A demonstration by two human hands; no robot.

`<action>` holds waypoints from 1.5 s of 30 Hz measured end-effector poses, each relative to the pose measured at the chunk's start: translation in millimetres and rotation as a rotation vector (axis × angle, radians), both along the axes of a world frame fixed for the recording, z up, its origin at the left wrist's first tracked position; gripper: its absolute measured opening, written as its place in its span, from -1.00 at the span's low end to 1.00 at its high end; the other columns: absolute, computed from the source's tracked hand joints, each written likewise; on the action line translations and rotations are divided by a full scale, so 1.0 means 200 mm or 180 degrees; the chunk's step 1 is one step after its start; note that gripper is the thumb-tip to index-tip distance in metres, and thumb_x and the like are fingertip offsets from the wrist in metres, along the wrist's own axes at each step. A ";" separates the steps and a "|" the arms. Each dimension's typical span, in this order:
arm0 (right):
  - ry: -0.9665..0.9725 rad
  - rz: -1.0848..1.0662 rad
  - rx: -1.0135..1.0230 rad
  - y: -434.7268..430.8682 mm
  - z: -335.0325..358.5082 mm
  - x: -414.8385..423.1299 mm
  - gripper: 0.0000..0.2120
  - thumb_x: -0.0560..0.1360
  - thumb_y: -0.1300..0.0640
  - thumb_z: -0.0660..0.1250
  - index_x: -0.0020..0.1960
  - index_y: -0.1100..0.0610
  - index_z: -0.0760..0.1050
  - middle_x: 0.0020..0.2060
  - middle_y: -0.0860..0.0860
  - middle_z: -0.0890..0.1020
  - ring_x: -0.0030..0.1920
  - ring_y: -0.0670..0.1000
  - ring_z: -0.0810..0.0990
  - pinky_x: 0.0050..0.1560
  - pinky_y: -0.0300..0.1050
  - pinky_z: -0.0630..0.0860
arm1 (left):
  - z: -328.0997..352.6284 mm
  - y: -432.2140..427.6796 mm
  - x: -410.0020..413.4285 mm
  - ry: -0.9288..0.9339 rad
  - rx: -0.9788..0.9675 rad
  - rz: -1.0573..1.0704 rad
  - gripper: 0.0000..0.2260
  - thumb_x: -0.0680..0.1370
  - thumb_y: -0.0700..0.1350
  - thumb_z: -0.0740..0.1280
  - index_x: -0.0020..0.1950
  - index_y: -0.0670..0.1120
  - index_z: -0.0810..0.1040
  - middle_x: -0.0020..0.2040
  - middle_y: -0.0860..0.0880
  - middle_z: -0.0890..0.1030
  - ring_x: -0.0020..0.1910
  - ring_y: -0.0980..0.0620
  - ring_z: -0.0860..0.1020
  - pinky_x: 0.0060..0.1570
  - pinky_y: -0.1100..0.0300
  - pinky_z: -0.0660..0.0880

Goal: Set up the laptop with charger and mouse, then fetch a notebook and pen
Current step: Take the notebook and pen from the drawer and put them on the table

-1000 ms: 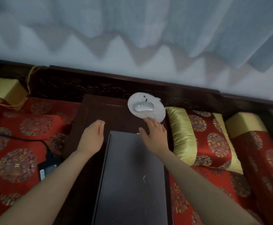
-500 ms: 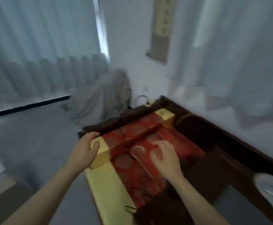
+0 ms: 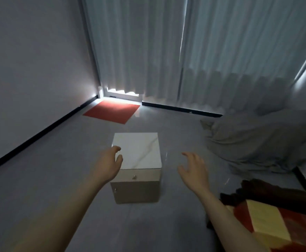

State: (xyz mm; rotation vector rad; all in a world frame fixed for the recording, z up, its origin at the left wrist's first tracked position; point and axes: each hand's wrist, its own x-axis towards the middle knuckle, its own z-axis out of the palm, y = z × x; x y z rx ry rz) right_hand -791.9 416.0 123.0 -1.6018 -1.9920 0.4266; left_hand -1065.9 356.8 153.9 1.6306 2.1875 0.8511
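Note:
My left hand (image 3: 109,165) is stretched out over the grey floor with its fingers apart, empty, at the left edge of a small cabinet (image 3: 136,168) with a white marble top and beige drawer fronts. My right hand (image 3: 194,170) is also empty with spread fingers, to the right of the cabinet and apart from it. Laptop, charger, mouse, notebook and pen are all out of view.
A red mat (image 3: 112,110) lies by the door at the far wall. Long pale curtains (image 3: 221,51) hang behind. A grey cloth-covered heap (image 3: 263,140) sits at right. The couch's red and yellow cushion (image 3: 268,226) shows at the bottom right.
The view has swung left, away from the couch, laptop and mouse, to the floor and the small cabinet. Both hands have left the cushions and now hang free.

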 end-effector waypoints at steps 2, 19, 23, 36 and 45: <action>-0.0116 0.0144 -0.0134 0.16 -0.06 -0.23 -0.53 0.43 0.04 0.28 0.33 0.08 0.41 0.28 0.09 0.47 0.29 0.17 0.38 0.24 0.12 0.36 | -0.09 0.16 -0.16 -0.0016 -0.0162 0.0057 -0.67 0.58 -0.12 0.19 0.31 -0.21 0.44 0.28 -0.22 0.53 0.23 -0.18 0.49 0.20 0.02 0.39; -0.1007 0.0680 -0.0996 1.44 -1.48 -1.16 -0.53 0.43 0.08 0.29 0.33 0.08 0.40 0.26 0.06 0.47 0.26 0.14 0.41 0.15 0.08 0.45 | -1.76 1.51 -0.88 0.0729 -0.1497 -0.0466 -0.54 0.60 -0.01 0.10 0.48 -0.14 0.20 0.53 -0.17 0.18 0.51 -0.14 0.13 0.44 -0.08 0.15; -0.0743 0.0552 -0.1089 1.44 -1.77 -1.26 -0.66 0.43 0.17 0.27 0.20 0.13 0.48 0.09 0.09 0.52 0.12 0.14 0.48 0.01 0.04 0.49 | -2.06 1.63 -0.99 0.1220 -0.1527 -0.0721 -0.46 0.61 0.13 -0.05 0.55 0.00 -0.06 0.59 -0.05 -0.09 0.56 -0.07 -0.15 0.46 -0.16 -0.06; -0.1813 0.0885 -0.1927 1.18 -2.27 -1.48 -0.39 0.47 0.08 0.25 0.49 0.04 0.19 0.42 0.04 0.35 0.37 0.12 0.33 0.21 0.02 0.34 | -2.37 1.62 -1.10 0.1447 -0.0788 -0.0828 -0.44 0.57 0.21 -0.01 0.54 0.06 0.05 0.58 -0.06 0.08 0.55 -0.07 0.05 0.43 -0.23 -0.01; -0.1436 0.0615 -0.1824 0.89 -2.33 -1.44 -0.43 0.36 0.17 0.32 0.37 0.06 0.38 0.25 0.02 0.52 0.19 0.10 0.49 0.05 0.04 0.40 | -2.38 1.61 -1.11 0.1456 -0.0840 -0.0892 -0.43 0.57 0.22 -0.10 0.55 0.06 -0.01 0.58 -0.07 0.02 0.55 -0.08 -0.01 0.44 -0.24 -0.07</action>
